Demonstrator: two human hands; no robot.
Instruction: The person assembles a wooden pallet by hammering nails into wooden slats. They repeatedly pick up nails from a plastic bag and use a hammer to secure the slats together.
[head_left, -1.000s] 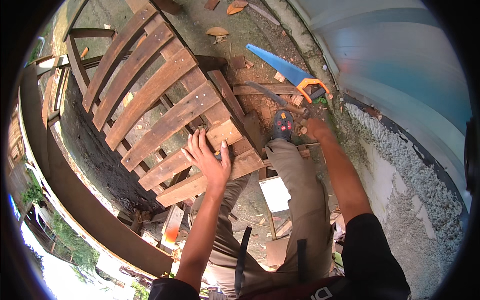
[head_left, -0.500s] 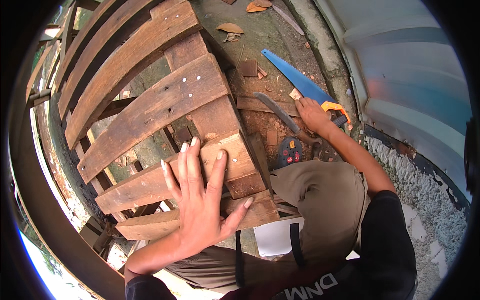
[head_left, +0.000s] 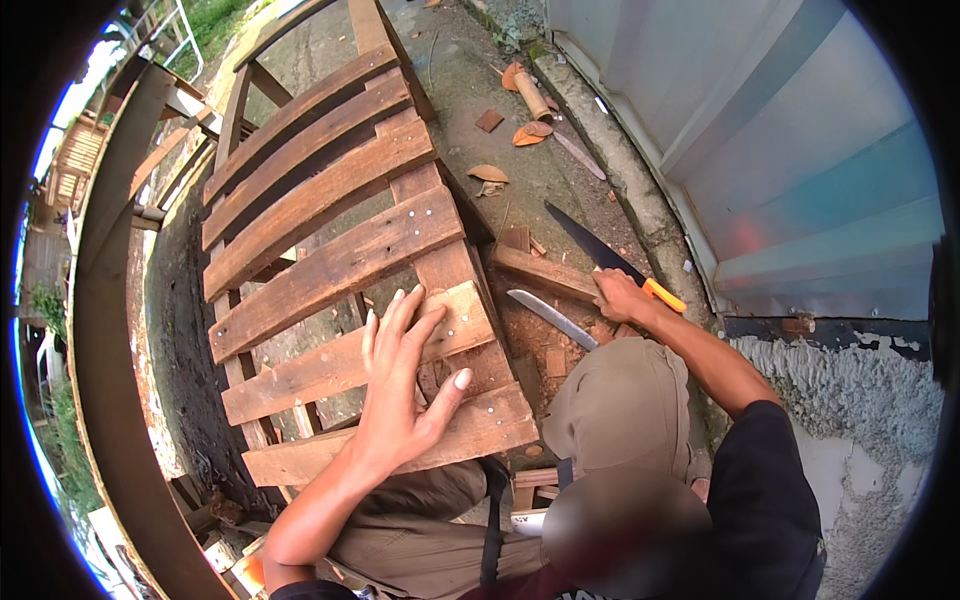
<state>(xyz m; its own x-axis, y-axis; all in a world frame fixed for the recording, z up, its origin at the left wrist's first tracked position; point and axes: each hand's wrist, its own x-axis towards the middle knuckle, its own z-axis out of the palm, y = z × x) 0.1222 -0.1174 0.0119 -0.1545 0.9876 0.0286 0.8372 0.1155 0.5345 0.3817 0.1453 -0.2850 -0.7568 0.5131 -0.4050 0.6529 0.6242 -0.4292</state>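
Note:
My left hand lies with spread fingers over the near slats of a slatted wooden frame. It grips nothing. To the right of the frame, my right hand is closed around the end of a short wooden plank, which slants along the ground toward the frame. Just beyond that hand lies a handsaw with an orange handle; its blade looks dark. A curved machete blade rests nearer to me, its handle hidden by my knee.
A metal sheet wall above a rough plastered base borders the right side. Dry leaves and wood scraps litter the concrete ground. A long beam curves along the left edge.
The view has shifted to take in more of the far ground. The plank in my right hand has turned, showing a thicker side. My left hand stays on the slats.

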